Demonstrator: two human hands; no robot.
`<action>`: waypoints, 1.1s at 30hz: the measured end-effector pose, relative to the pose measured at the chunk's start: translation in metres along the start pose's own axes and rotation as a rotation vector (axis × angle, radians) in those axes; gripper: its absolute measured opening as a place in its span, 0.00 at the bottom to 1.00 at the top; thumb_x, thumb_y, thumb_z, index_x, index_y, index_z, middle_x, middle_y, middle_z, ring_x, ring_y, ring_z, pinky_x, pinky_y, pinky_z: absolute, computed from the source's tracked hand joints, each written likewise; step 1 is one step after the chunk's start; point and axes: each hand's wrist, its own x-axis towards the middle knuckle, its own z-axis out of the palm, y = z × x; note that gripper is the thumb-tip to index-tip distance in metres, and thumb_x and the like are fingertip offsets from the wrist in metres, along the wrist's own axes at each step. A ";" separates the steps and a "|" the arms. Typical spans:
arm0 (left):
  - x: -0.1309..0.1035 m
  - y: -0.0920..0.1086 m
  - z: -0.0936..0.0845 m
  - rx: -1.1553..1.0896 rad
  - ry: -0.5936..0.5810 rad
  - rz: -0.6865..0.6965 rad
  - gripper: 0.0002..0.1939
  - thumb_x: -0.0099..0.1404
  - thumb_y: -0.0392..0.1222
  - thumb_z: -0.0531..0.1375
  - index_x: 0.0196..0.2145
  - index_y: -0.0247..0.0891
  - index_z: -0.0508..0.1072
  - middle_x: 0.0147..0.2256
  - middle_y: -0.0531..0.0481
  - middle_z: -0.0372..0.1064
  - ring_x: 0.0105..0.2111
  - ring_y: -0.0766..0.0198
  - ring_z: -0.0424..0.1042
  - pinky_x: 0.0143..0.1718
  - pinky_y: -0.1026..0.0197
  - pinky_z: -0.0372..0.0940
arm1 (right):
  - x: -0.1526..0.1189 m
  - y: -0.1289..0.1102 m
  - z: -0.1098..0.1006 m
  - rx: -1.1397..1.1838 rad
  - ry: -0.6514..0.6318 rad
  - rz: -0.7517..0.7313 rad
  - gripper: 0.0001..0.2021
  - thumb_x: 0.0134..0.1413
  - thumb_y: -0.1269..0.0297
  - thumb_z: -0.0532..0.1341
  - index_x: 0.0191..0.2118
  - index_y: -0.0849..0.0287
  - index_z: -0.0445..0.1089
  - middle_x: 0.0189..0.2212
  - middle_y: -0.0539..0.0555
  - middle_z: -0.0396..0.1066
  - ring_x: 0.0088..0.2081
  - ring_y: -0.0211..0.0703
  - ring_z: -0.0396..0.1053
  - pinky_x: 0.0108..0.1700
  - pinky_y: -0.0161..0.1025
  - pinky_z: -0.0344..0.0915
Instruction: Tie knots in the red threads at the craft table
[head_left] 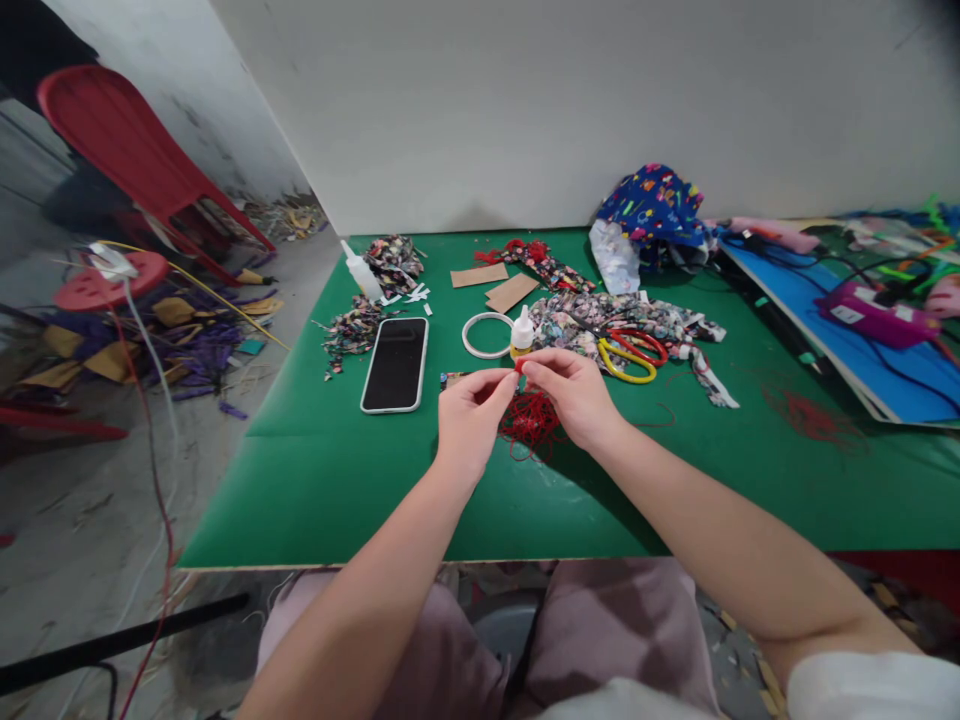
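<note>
My left hand [471,412] and my right hand [576,398] meet above the green tabletop, fingertips pinched together. Between them is a small red piece [519,367], too small to tell its exact kind. Just below my fingers lies a tangled heap of red cord [531,425]. A small glue bottle [522,332] with a white nozzle stands right behind my fingertips. A white ring [487,336] lies beyond my left hand. Scissors [630,355] with red and yellow handles rest on floral fabric strips [570,320] past my right hand.
A phone [395,365] lies to the left, near floral scraps [356,327] and a white squeeze bottle [361,272]. Brown card pieces [513,292] lie farther back. At right are a blue board [810,320], a purple device [877,313] and cables. A red chair [124,150] stands left.
</note>
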 end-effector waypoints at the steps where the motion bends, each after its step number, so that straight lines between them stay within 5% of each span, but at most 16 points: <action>1: 0.000 0.000 0.000 0.008 -0.002 0.004 0.07 0.53 0.42 0.64 0.30 0.37 0.78 0.28 0.52 0.76 0.30 0.67 0.71 0.34 0.65 0.65 | 0.000 0.000 0.000 -0.004 0.001 -0.006 0.06 0.40 0.61 0.68 0.29 0.54 0.75 0.25 0.47 0.73 0.27 0.33 0.67 0.35 0.34 0.65; 33: 0.000 0.003 -0.003 0.345 -0.035 0.210 0.06 0.57 0.39 0.60 0.30 0.37 0.77 0.27 0.52 0.74 0.26 0.68 0.70 0.31 0.65 0.64 | 0.001 0.001 -0.002 -0.017 -0.032 -0.001 0.06 0.40 0.62 0.68 0.27 0.55 0.74 0.24 0.47 0.72 0.25 0.31 0.64 0.31 0.32 0.62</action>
